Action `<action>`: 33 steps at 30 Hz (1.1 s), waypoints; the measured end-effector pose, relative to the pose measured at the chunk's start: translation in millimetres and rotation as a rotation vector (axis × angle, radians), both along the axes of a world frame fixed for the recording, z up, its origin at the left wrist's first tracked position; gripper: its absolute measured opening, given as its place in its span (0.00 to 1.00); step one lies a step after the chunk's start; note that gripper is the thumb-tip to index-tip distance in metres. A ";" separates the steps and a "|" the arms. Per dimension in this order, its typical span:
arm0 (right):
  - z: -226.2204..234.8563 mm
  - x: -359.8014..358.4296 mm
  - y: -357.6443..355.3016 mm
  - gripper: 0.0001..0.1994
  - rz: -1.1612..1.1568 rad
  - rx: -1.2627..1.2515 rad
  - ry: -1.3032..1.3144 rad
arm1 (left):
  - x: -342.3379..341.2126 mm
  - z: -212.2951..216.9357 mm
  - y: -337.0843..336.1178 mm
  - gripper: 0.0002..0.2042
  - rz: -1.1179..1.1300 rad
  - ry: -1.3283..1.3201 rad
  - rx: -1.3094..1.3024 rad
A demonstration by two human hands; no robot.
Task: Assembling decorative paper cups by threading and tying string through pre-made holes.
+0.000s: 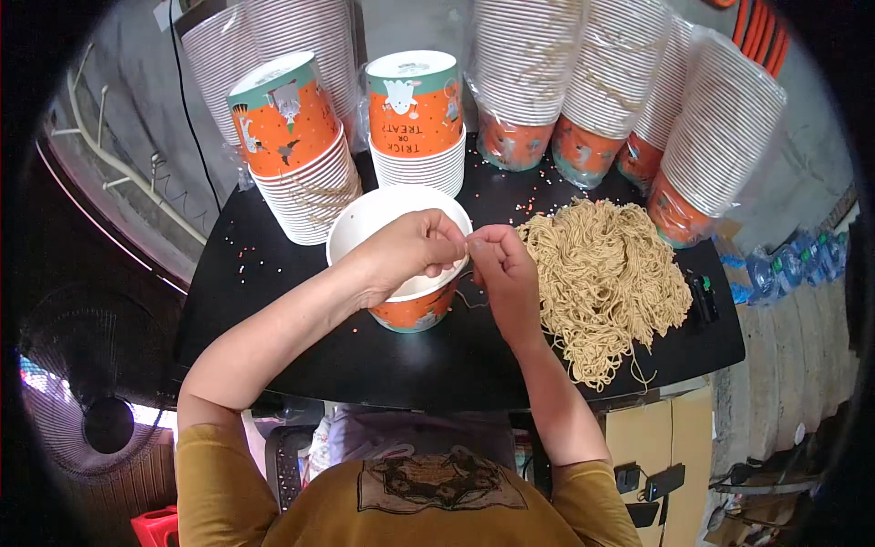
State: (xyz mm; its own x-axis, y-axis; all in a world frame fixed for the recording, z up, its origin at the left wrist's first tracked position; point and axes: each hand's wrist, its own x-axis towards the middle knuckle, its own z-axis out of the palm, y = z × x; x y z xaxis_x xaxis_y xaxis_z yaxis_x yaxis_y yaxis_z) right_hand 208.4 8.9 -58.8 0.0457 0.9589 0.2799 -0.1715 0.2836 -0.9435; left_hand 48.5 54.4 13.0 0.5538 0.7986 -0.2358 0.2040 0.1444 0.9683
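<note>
A white-lined paper bucket (351, 232) with an orange and green Halloween print stands upright in front of me on the black table. My left hand (415, 248) reaches across its mouth, thumb and fingers pinched near the right rim. Close against it, my right hand (506, 273) pinches at the same spot just outside the rim, and the fingertips nearly meet. A thin tan string (470, 301) curls out beside the bucket below the fingers. What lies between the fingertips is too small to see clearly. Right of my right hand rests a large heap of tan strings (606, 283).
Two stacks of upturned buckets (415, 118) stand behind the bucket. Several bagged stacks (720, 128) line the back right of the table (273, 333). Small coloured bits (251, 260) are scattered about. A dark object (704, 296) lies by the right edge; a fan (108, 425) stands left.
</note>
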 end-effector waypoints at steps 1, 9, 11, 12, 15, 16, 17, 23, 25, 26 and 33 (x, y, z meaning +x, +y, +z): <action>0.9 0.3 -0.4 0.05 0.006 -0.010 0.009 | 1.3 0.6 -0.4 0.06 0.010 -0.027 0.002; 8.7 1.1 -4.8 0.06 0.003 -0.111 0.030 | 6.3 2.2 0.2 0.07 0.063 0.005 -0.052; 4.8 1.6 -3.2 0.07 0.004 -0.096 0.015 | 5.2 1.8 2.1 0.08 0.047 0.014 -0.074; 5.3 1.7 -3.8 0.07 0.008 -0.101 0.015 | 3.4 0.2 3.6 0.08 0.040 0.015 -0.084; 5.2 1.9 -4.6 0.06 0.007 -0.103 0.018 | 0.1 2.1 4.2 0.08 0.027 0.054 -0.106; 3.8 1.6 -3.6 0.06 -0.001 -0.096 0.022 | -0.7 3.5 4.0 0.08 0.024 0.073 -0.111; 3.0 1.0 -3.3 0.06 -0.008 -0.089 0.026 | -2.3 4.3 4.2 0.08 0.014 0.068 -0.136; 4.7 0.6 -4.4 0.07 -0.025 -0.114 0.000 | -5.7 4.0 5.0 0.07 -0.026 0.035 -0.237; 2.4 -0.9 -3.5 0.06 -0.025 -0.093 0.005 | -6.6 0.9 5.5 0.06 -0.031 0.000 -0.258; 2.0 -0.6 -2.8 0.06 -0.029 -0.081 0.006 | -5.9 1.0 5.6 0.06 -0.043 -0.007 -0.242; 3.3 1.6 -3.4 0.06 0.004 -0.058 0.063 | 2.6 2.8 -0.6 0.06 -0.006 -0.023 -0.118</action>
State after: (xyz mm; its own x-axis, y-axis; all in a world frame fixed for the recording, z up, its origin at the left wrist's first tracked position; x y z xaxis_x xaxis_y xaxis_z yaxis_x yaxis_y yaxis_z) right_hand 210.0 5.5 -55.5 0.0574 0.9737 0.2205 -0.2317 0.2278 -0.9457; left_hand 51.1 53.8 15.8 0.5653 0.7624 -0.3150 0.1829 0.2565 0.9491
